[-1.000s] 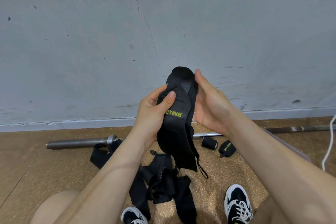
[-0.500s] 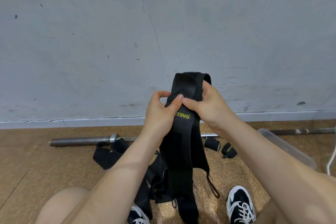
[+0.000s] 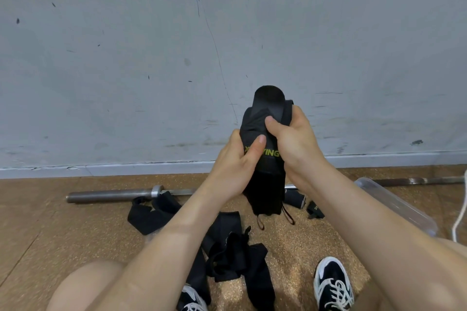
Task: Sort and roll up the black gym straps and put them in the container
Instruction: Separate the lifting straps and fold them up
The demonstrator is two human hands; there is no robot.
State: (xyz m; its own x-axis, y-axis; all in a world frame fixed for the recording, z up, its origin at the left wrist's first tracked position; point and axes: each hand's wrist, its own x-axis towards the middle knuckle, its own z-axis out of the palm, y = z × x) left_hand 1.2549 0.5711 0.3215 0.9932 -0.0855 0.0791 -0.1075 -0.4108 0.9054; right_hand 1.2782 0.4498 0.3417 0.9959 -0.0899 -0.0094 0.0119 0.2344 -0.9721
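Both hands, left hand [image 3: 235, 166] and right hand [image 3: 293, 144], grip the black strap [image 3: 265, 184] held before the wall, fingers curled around it. Judged soft, light, floppy; best held at the rolled top.

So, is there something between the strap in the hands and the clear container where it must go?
The left hand and right hand hold the black strap in the air; the clear container lies on the floor to its right. Nothing visible blocks the way; two small straps only lie on the floor between.
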